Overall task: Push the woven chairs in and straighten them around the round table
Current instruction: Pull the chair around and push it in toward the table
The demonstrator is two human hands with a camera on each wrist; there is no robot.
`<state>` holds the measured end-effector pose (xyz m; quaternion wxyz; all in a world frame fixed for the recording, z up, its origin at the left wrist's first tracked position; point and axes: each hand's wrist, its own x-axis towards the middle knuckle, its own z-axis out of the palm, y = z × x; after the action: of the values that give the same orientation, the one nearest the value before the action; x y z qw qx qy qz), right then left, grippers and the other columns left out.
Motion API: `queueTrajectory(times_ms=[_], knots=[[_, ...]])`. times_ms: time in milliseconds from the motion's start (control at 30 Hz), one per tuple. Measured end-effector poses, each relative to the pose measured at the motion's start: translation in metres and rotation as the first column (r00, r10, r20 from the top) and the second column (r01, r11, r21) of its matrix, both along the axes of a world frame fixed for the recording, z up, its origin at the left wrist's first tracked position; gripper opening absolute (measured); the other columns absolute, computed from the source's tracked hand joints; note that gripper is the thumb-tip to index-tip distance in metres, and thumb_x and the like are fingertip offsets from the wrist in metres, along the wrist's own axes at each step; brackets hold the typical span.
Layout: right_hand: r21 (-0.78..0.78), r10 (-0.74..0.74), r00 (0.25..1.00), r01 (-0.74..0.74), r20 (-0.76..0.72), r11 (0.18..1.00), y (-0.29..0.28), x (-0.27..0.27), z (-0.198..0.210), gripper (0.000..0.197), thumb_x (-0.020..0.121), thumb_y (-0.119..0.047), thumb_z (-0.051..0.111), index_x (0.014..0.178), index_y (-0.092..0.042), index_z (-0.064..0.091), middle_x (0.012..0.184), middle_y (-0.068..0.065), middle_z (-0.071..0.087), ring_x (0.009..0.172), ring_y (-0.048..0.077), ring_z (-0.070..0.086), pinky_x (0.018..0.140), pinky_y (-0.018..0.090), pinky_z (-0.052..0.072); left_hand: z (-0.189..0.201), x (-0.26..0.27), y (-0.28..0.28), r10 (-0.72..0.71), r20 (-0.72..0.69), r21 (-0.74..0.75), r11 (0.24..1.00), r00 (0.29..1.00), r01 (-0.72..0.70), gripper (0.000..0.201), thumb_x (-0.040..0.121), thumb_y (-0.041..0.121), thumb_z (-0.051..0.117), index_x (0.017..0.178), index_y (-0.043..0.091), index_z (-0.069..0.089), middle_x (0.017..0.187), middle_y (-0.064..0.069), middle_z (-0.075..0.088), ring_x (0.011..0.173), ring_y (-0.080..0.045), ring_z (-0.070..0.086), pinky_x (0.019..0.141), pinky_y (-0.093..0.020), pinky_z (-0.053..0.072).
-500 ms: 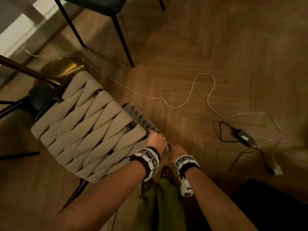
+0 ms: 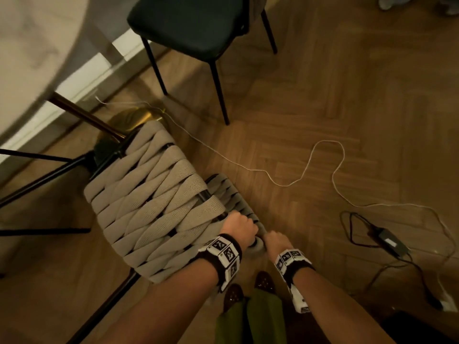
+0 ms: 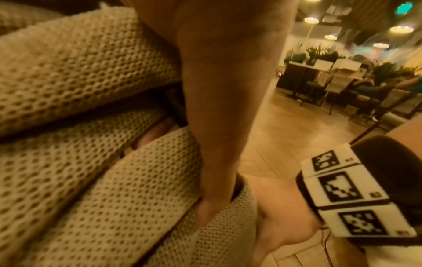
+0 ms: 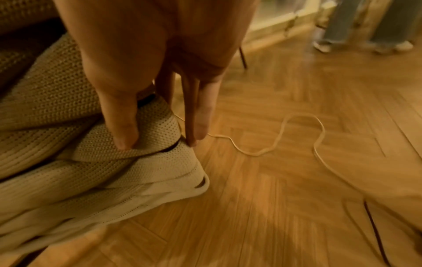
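Note:
A beige woven chair [image 2: 151, 202] stands with its seat front under the edge of the round white table [image 2: 29, 45], close to the table's gold base [image 2: 134, 117]. My left hand [image 2: 244, 225] grips the top of the woven backrest [image 2: 231, 194]; in the left wrist view its thumb [image 3: 217, 162] lies over a strap [image 3: 68, 72]. My right hand [image 2: 272, 238] holds the backrest's near end. In the right wrist view my right hand [image 4: 160, 139] pinches the strap [image 4: 148, 126] with the thumb on one side and the fingers on the other.
A dark green chair [image 2: 193, 23] on black legs stands beyond. A white cable [image 2: 310, 165] snakes over the wooden floor to the right, by a black power adapter [image 2: 390, 240]. Black chair legs [image 2: 44, 175] cross at the left. Someone's legs [image 4: 338, 23] stand far off.
The head view has lifted, so the table top and the green chair's seat now show. Both hands keep their hold on the backrest, and the chair looks slightly turned.

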<state>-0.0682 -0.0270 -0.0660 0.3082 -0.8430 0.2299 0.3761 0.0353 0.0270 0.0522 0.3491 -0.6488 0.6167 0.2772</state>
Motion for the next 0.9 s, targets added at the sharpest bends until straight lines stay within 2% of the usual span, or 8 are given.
queueTrajectory(times_ms=[133,267,433,500,567,667,800,900], knots=[[-0.073,0.115,0.991,-0.109,0.075,0.991,0.005,-0.007,0.049,0.037,0.086,-0.036,0.055,0.118,-0.017,0.055,0.114,0.013,0.066,0.104,0.034,0.062,0.086,0.042,0.051,0.047,0.004,0.02,0.028,0.008,-0.083,0.996,1.0,-0.027,0.025,0.098,0.016,0.04,0.112,0.012,0.061,0.115,-0.006,0.067,0.106,-0.025,0.062,0.078,-0.036,0.037],[-0.122,0.183,0.959,-0.16,0.215,0.98,0.013,-0.026,0.105,0.055,0.078,-0.058,0.053,0.129,-0.04,0.044,0.115,0.001,0.068,0.104,0.028,0.064,0.084,0.038,0.051,0.106,0.004,0.055,0.068,-0.028,-0.159,0.985,0.997,-0.071,0.019,0.095,0.021,0.049,0.105,0.013,0.063,0.107,-0.008,0.07,0.1,-0.026,0.065,0.093,-0.038,0.042],[0.024,0.011,0.916,-0.022,0.402,0.999,0.025,-0.05,0.173,0.048,0.066,-0.069,0.061,0.111,-0.056,0.051,0.1,-0.032,0.052,0.099,0.006,0.049,0.089,0.029,0.047,0.175,0.006,0.119,0.235,-0.069,-0.263,0.933,0.97,-0.245,0.025,0.09,0.031,0.057,0.111,0.018,0.062,0.104,-0.006,0.07,0.1,-0.024,0.064,0.102,-0.041,0.038],[0.014,0.095,0.913,-0.109,0.396,0.994,0.024,-0.045,0.192,0.052,0.066,-0.061,0.067,0.113,-0.058,0.045,0.109,-0.027,0.047,0.107,0.005,0.043,0.1,0.03,0.042,0.197,0.008,0.149,0.276,-0.093,-0.302,0.908,0.957,-0.292,0.031,0.091,0.035,0.057,0.118,0.02,0.059,0.11,-0.007,0.068,0.104,-0.024,0.063,0.104,-0.041,0.037],[-0.024,0.207,0.901,-0.215,0.381,0.976,0.025,-0.033,0.196,0.068,0.062,-0.06,0.071,0.124,-0.043,0.048,0.126,-0.011,0.052,0.119,0.01,0.043,0.107,0.032,0.034,0.216,0.011,0.178,0.297,-0.1,-0.35,0.883,0.95,-0.313,0.034,0.092,0.038,0.055,0.121,0.021,0.055,0.112,-0.008,0.067,0.105,-0.024,0.062,0.104,-0.041,0.037],[-0.003,0.278,0.902,-0.293,0.331,0.956,0.038,-0.007,0.2,0.072,0.066,-0.049,0.075,0.128,-0.025,0.048,0.128,0.0,0.056,0.115,0.015,0.05,0.106,0.036,0.04,0.232,0.016,0.224,0.312,-0.103,-0.462,0.826,0.945,-0.323,0.035,0.091,0.044,0.052,0.12,0.024,0.053,0.102,-0.007,0.069,0.097,-0.024,0.064,0.091,-0.037,0.043],[-0.062,0.373,0.88,-0.372,0.293,0.926,0.069,0.029,0.215,0.047,0.068,-0.031,0.07,0.111,-0.027,0.054,0.1,-0.001,0.067,0.087,0.014,0.058,0.082,0.034,0.051,0.246,0.02,0.278,0.323,-0.047,-0.538,0.789,0.945,-0.297,0.032,0.071,0.057,0.068,0.092,0.034,0.062,0.063,0.006,0.068,0.058,-0.011,0.064,0.059,-0.024,0.046],[-0.11,0.416,0.858,-0.402,0.301,0.909,0.086,0.039,0.223,0.038,0.064,-0.03,0.07,0.099,-0.032,0.054,0.082,-0.006,0.064,0.076,0.017,0.062,0.067,0.03,0.046,0.246,0.02,0.309,0.305,-0.021,-0.605,0.755,0.952,-0.255,0.033,0.066,0.058,0.07,0.087,0.034,0.064,0.057,0.009,0.067,0.053,-0.008,0.061,0.053,-0.022,0.044]])
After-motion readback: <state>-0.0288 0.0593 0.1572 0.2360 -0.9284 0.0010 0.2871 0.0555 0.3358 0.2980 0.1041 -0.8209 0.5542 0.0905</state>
